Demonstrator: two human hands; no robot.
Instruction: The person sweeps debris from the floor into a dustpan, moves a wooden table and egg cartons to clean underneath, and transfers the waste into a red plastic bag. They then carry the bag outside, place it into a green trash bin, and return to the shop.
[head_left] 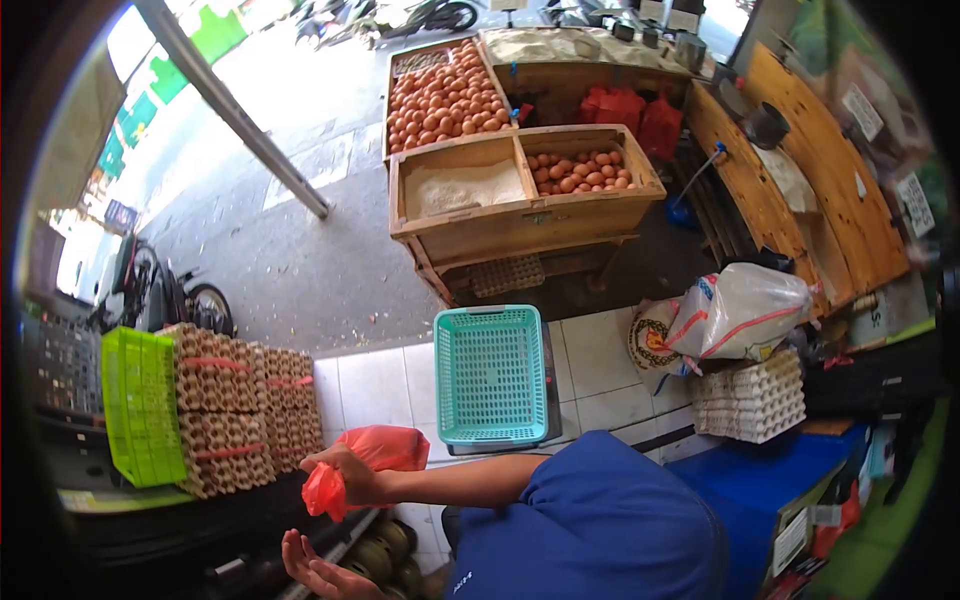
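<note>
My right hand (347, 474) reaches across to the left, its fingers wrapped round the gathered neck of a red plastic bag (385, 448). The bag's full part lies behind the wrist, and its crumpled end sticks out below the fingers. What is inside the bag cannot be made out. Below it, at the bottom edge of the view, my left hand (325, 572) is held with the fingers apart and nothing in it. Close by on the left are stacked egg trays (225, 400). An empty turquoise basket (490, 375) stands on a dark base beyond my right forearm.
A green crate (140, 405) stands at the left. Ahead, a wooden stand (530, 225) holds eggs (580, 172) and a pale grainy filling, beside a larger egg bin (450, 95). White sacks (750, 310) and more egg trays (750, 398) are at the right; a metal pole (235, 110) rises left.
</note>
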